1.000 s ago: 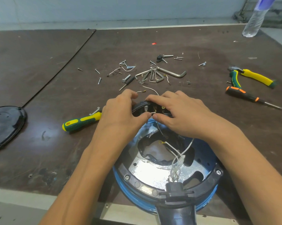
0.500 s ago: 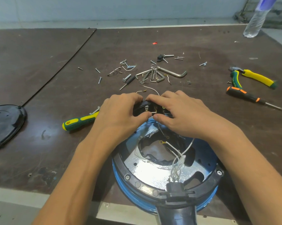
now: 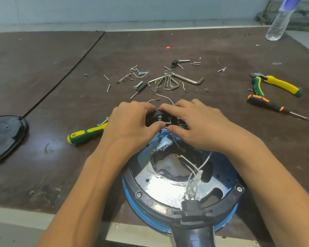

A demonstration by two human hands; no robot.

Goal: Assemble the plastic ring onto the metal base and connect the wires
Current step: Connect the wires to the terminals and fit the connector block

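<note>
Blue round metal base [image 3: 227,168], shiny silver floor, sits flat at the worktop's near edge. Black plastic ring [image 3: 150,202] is seated on its rim, with screw heads showing left and right. Thin white wires [image 3: 192,177] fan up from the ring's near-side stub. One brass-tipped end lies loose; another runs to the ring's far side.

Most of the frame is filled by a dark brown worktop [image 3: 43,157], scuffed and faintly glossy, with soft light reflected in patches. Two boards are joined along a dark seam [image 3: 64,77] running from the upper middle to the left edge. A pale bluish wall [image 3: 114,9] is seen across the top. A light edging strip [image 3: 16,216] borders the bottom, with grey floor [image 3: 7,236] below it at lower left.
</note>
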